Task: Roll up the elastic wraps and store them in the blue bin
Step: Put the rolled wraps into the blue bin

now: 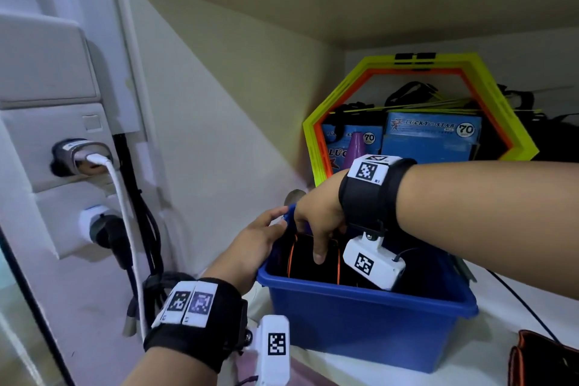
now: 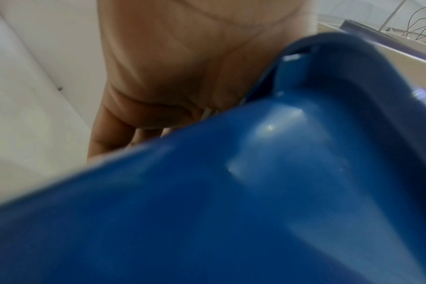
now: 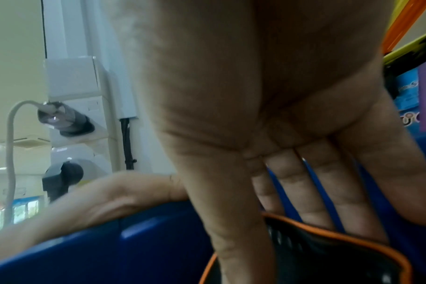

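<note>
The blue bin [image 1: 360, 323] stands on a white shelf [image 1: 488, 351]. Inside it, a rolled black elastic wrap with orange trim [image 1: 300, 260] stands on edge at the left end. My right hand [image 1: 316, 219] reaches down into the bin and pinches this roll, thumb on the near side and fingers behind it; the right wrist view shows the hand [image 3: 231, 96] on the wrap [image 3: 328, 255]. My left hand [image 1: 253, 244] holds the bin's left rim, thumb lying along the top. Up close, that hand [image 2: 170, 67] wraps the bin's rim [image 2: 255, 192]. Another black and orange wrap [image 1: 545, 360] lies at the bottom right.
Yellow and orange hexagon rings [image 1: 344, 92] lean against the back wall behind the bin, with blue boxes [image 1: 432, 138] and a purple cone [image 1: 355, 147] inside them. Wall sockets with plugs [image 1: 84, 157] and a hanging white cable [image 1: 125, 213] are on the left.
</note>
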`<move>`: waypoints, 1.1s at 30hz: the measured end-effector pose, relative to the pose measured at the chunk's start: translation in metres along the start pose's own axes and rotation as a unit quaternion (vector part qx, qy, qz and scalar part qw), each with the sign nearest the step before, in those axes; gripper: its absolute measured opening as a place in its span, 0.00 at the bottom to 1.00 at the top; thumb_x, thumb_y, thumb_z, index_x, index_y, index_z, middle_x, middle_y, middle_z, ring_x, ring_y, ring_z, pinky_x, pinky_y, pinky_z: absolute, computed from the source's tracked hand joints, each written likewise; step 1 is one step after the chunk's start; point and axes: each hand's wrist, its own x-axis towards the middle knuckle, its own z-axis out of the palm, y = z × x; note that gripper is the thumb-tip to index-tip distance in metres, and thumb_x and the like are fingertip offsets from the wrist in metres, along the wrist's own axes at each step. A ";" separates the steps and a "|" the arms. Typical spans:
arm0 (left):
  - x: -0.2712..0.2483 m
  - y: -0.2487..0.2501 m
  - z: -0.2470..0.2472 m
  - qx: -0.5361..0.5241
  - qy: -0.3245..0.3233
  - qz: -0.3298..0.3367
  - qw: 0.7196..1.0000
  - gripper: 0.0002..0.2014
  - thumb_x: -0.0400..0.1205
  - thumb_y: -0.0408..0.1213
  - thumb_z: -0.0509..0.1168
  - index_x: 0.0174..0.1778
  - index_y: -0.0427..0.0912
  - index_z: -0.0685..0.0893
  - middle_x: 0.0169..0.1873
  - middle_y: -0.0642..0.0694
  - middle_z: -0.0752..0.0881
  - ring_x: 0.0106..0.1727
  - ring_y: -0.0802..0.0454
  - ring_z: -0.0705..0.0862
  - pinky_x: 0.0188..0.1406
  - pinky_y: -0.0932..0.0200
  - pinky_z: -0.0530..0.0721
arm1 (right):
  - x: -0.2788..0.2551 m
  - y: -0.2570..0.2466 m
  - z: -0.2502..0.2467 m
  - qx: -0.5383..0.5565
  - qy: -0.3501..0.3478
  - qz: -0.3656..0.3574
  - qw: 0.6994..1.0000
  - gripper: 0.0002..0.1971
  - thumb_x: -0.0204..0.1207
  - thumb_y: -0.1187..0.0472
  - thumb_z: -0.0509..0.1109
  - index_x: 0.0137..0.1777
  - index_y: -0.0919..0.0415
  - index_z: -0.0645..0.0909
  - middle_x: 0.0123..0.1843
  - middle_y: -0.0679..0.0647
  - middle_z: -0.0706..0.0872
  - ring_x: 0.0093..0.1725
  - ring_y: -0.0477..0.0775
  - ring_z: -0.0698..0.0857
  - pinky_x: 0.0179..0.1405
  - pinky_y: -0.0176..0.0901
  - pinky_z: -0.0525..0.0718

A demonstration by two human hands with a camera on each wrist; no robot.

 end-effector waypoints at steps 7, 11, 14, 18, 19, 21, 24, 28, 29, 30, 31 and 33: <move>0.000 -0.001 0.001 -0.008 -0.012 0.013 1.000 0.16 0.90 0.31 0.57 0.72 0.44 0.81 0.60 0.29 0.88 0.55 0.37 0.86 0.60 0.43 0.83 | -0.039 0.054 -0.010 0.121 0.056 0.035 0.990 0.29 0.65 0.56 0.86 0.65 0.57 0.79 0.53 0.65 0.91 0.55 0.64 0.92 0.53 0.61 0.92; -0.001 -0.001 0.001 0.004 -0.017 0.015 1.000 0.17 0.90 0.30 0.55 0.72 0.42 0.81 0.62 0.33 0.89 0.59 0.36 0.86 0.60 0.46 0.84 | -0.079 0.090 -0.006 0.172 0.085 0.051 0.980 0.27 0.70 0.58 0.84 0.67 0.59 0.78 0.54 0.63 0.92 0.54 0.57 0.92 0.55 0.58 0.91; -0.001 -0.001 0.001 0.008 -0.031 0.017 0.999 0.17 0.90 0.31 0.55 0.71 0.43 0.81 0.63 0.35 0.88 0.65 0.35 0.85 0.64 0.44 0.83 | -0.111 0.115 0.006 0.200 0.104 0.073 0.971 0.26 0.70 0.59 0.83 0.66 0.58 0.79 0.54 0.60 0.93 0.54 0.56 0.91 0.52 0.55 0.92; 0.001 -0.003 0.000 0.022 -0.043 0.031 0.998 0.16 0.90 0.31 0.56 0.71 0.45 0.81 0.59 0.38 0.90 0.47 0.49 0.92 0.38 0.60 0.91 | -0.146 0.142 0.039 0.230 0.101 0.116 0.961 0.23 0.70 0.61 0.83 0.63 0.65 0.81 0.55 0.65 0.91 0.48 0.56 0.91 0.44 0.48 0.90; 0.002 -0.004 -0.001 0.026 -0.042 0.032 0.998 0.16 0.90 0.32 0.56 0.72 0.45 0.80 0.57 0.41 0.90 0.43 0.53 0.92 0.33 0.63 0.90 | -0.152 0.148 0.049 0.229 0.088 0.131 0.961 0.23 0.70 0.60 0.83 0.62 0.66 0.82 0.55 0.65 0.91 0.47 0.54 0.90 0.46 0.50 0.91; 0.007 -0.006 -0.002 0.026 -0.048 0.036 0.998 0.16 0.90 0.32 0.56 0.73 0.44 0.80 0.51 0.46 0.93 0.39 0.57 0.92 0.30 0.65 0.89 | -0.162 0.157 0.073 0.226 0.052 0.158 0.960 0.24 0.70 0.60 0.83 0.63 0.66 0.81 0.58 0.66 0.90 0.49 0.55 0.90 0.54 0.56 0.90; 0.006 -0.007 0.001 0.055 -0.054 0.047 0.996 0.15 0.91 0.34 0.55 0.70 0.48 0.78 0.37 0.62 0.93 0.35 0.67 0.90 0.29 0.70 0.87 | -0.171 0.167 0.112 0.227 -0.002 0.180 0.957 0.29 0.68 0.57 0.85 0.66 0.64 0.79 0.61 0.65 0.89 0.56 0.59 0.90 0.57 0.60 0.90; 0.014 -0.010 -0.008 0.020 -0.067 0.038 0.997 0.15 0.90 0.32 0.55 0.67 0.48 0.83 0.50 0.50 0.93 0.42 0.56 0.93 0.35 0.63 0.91 | -0.176 0.164 0.155 0.205 -0.071 0.187 0.958 0.42 0.59 0.40 0.86 0.70 0.59 0.78 0.61 0.59 0.89 0.61 0.60 0.88 0.57 0.56 0.91; 0.016 -0.012 -0.010 0.013 -0.072 0.032 0.997 0.15 0.90 0.32 0.56 0.65 0.50 0.84 0.51 0.48 0.93 0.42 0.55 0.93 0.36 0.62 0.91 | -0.177 0.161 0.164 0.203 -0.082 0.183 0.958 0.45 0.57 0.37 0.85 0.70 0.61 0.79 0.62 0.59 0.88 0.61 0.60 0.88 0.56 0.55 0.91; 0.021 -0.014 -0.013 0.010 -0.074 0.029 0.997 0.15 0.90 0.33 0.55 0.62 0.50 0.85 0.50 0.48 0.94 0.42 0.54 0.93 0.36 0.61 0.91 | -0.176 0.157 0.171 0.203 -0.093 0.176 0.959 0.47 0.54 0.34 0.85 0.68 0.64 0.81 0.62 0.61 0.89 0.61 0.61 0.88 0.56 0.55 0.91; 0.025 -0.015 -0.014 0.009 -0.069 0.025 0.997 0.15 0.90 0.32 0.55 0.60 0.51 0.85 0.48 0.49 0.94 0.41 0.55 0.93 0.34 0.61 0.91 | -0.176 0.152 0.177 0.205 -0.100 0.171 0.958 0.46 0.51 0.32 0.84 0.64 0.63 0.85 0.60 0.61 0.90 0.60 0.62 0.89 0.56 0.56 0.91; 0.039 -0.017 -0.020 0.007 -0.052 0.017 0.998 0.15 0.89 0.30 0.54 0.60 0.49 0.84 0.43 0.52 0.94 0.38 0.56 0.93 0.31 0.62 0.90 | -0.178 0.144 0.187 0.215 -0.111 0.162 0.956 0.39 0.49 0.32 0.84 0.54 0.60 0.90 0.53 0.59 0.93 0.54 0.63 0.92 0.58 0.60 0.90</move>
